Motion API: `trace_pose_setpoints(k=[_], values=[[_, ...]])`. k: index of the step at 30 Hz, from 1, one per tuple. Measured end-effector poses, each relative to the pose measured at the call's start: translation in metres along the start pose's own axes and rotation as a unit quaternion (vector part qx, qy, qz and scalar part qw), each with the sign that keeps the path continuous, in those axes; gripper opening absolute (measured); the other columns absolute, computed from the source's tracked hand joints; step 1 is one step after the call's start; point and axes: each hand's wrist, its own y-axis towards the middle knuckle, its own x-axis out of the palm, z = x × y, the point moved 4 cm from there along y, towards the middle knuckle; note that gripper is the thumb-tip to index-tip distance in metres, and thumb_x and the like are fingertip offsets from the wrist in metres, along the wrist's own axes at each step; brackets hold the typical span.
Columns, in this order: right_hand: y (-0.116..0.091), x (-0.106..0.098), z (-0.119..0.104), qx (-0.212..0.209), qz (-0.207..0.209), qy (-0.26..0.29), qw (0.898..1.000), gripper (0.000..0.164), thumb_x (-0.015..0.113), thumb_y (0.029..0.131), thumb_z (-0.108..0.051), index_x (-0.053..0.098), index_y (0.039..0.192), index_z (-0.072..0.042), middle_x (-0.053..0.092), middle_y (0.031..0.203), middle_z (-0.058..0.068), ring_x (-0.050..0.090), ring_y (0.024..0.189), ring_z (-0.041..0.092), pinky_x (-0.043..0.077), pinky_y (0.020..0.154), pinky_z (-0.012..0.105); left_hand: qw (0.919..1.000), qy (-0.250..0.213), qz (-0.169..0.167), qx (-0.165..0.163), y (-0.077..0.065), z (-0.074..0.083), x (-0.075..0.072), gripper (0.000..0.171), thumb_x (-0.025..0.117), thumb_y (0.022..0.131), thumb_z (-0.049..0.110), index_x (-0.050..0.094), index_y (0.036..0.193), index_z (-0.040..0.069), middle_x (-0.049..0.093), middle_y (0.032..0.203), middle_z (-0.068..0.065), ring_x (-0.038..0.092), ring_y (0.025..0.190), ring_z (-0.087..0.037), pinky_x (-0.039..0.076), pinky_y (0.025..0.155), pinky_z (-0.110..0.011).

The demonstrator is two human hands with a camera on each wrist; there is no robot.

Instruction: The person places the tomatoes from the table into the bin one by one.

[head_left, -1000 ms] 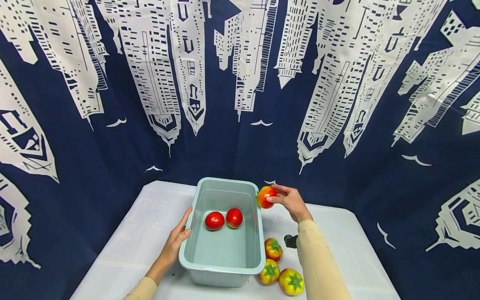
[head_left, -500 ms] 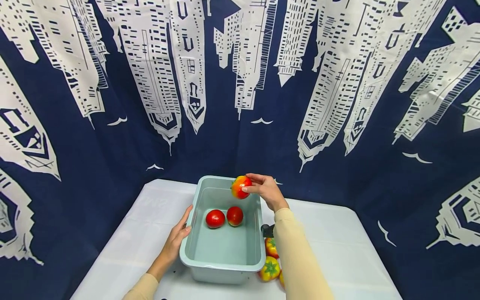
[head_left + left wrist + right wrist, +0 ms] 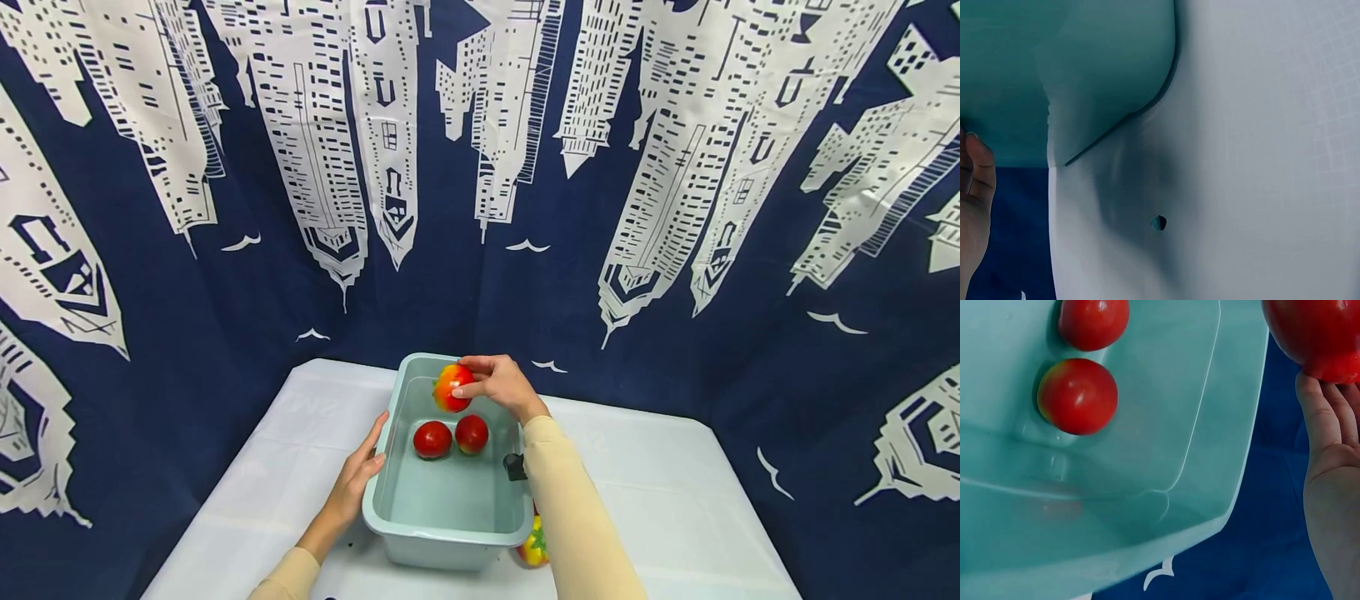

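The right hand (image 3: 498, 383) pinches a red-and-yellow tomato (image 3: 452, 388) between thumb and fingers, at its fingertips over the far part of a pale green bin (image 3: 446, 536). The tomato's green leafy end points left, directly away from the right hand; its body is nearly round, so I cannot tell a long axis. Below the right hand and nearer the person, two red tomatoes (image 3: 472, 434) lie side by side on the bin floor, smooth red sides up.

The left hand (image 3: 354, 483) rests against the bin's left side, fingers extended and thumb apart from them at the rim. From there, the bin's long axis runs away from the person. Beneath the right sleeve (image 3: 573, 508), outside the bin, sits a yellow-and-red tomato (image 3: 533, 546), partly hidden, its green star-shaped top upward on the white table (image 3: 667, 492).
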Motion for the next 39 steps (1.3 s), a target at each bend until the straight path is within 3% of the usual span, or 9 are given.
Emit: trace_pose_setpoints(k=[5, 9, 14, 18, 25, 33, 39], values=[[0.003, 0.011, -0.001, -0.003, -0.014, 0.014, 1.000, 0.058, 0.080, 0.076, -0.008, 0.061, 0.131, -0.005, 0.068, 0.122, 0.013, 0.067, 0.106, 0.021, 0.054, 0.089, 0.030, 1.0000, 0.002, 0.007, 0.006, 0.001, 0.002, -0.003, 0.059, 0.033, 0.099, 0.015, 0.021, 0.157, 0.019, 0.020, 0.162, -0.013, 0.043, 0.129, 0.002, 0.040, 0.099, -0.020], [0.004, 0.018, 0.000, 0.003, -0.022, 0.040, 0.999, 0.060, 0.079, 0.078, -0.011, 0.058, 0.134, -0.006, 0.066, 0.128, 0.013, 0.065, 0.114, 0.024, 0.051, 0.097, 0.034, 0.9999, 0.003, 0.001, 0.017, 0.001, 0.002, -0.003, 0.059, 0.032, 0.099, 0.013, 0.019, 0.157, 0.017, 0.017, 0.163, -0.014, 0.041, 0.134, -0.005, 0.038, 0.101, -0.018], [0.004, 0.022, -0.002, -0.015, -0.038, 0.067, 0.997, 0.059, 0.076, 0.081, -0.011, 0.056, 0.136, -0.004, 0.057, 0.140, 0.016, 0.053, 0.130, 0.032, 0.041, 0.109, 0.041, 0.9999, 0.004, 0.004, 0.009, 0.001, -0.001, -0.001, 0.060, 0.033, 0.099, 0.014, 0.020, 0.157, 0.019, 0.019, 0.163, -0.011, 0.043, 0.135, -0.011, 0.039, 0.100, -0.019], [0.003, 0.021, -0.003, -0.014, -0.039, 0.057, 0.997, 0.058, 0.075, 0.081, -0.010, 0.057, 0.135, -0.004, 0.058, 0.139, 0.013, 0.052, 0.131, 0.031, 0.039, 0.110, 0.041, 1.0000, 0.007, 0.005, 0.001, 0.001, -0.002, 0.001, 0.060, 0.034, 0.098, 0.015, 0.021, 0.157, 0.021, 0.019, 0.163, -0.010, 0.043, 0.136, -0.018, 0.038, 0.101, -0.019], [0.004, 0.015, -0.005, -0.018, -0.041, 0.043, 0.998, 0.060, 0.074, 0.083, -0.010, 0.052, 0.138, 0.001, 0.055, 0.141, 0.017, 0.052, 0.131, 0.031, 0.040, 0.109, 0.041, 0.9999, -0.005, 0.004, 0.011, 0.002, 0.001, 0.000, 0.060, 0.033, 0.098, 0.014, 0.021, 0.157, 0.018, 0.022, 0.161, -0.014, 0.048, 0.126, -0.001, 0.040, 0.101, -0.022], [0.000, -0.002, 0.002, -0.019, -0.026, 0.031, 0.999, 0.056, 0.073, 0.083, -0.010, 0.055, 0.136, -0.002, 0.055, 0.141, 0.019, 0.051, 0.132, 0.033, 0.040, 0.109, 0.043, 0.9999, -0.003, -0.010, -0.006, 0.002, 0.001, 0.001, 0.059, 0.032, 0.100, 0.019, 0.018, 0.157, 0.021, 0.018, 0.163, -0.010, 0.041, 0.132, 0.000, 0.037, 0.103, -0.022], [-0.001, -0.016, 0.007, -0.022, -0.012, 0.045, 0.999, 0.055, 0.073, 0.083, -0.008, 0.056, 0.135, -0.001, 0.056, 0.139, 0.019, 0.052, 0.130, 0.032, 0.040, 0.109, 0.043, 1.0000, -0.006, -0.006, -0.003, 0.001, 0.000, 0.001, 0.059, 0.032, 0.100, 0.018, 0.018, 0.157, 0.019, 0.020, 0.162, -0.012, 0.045, 0.129, 0.000, 0.040, 0.101, -0.024]])
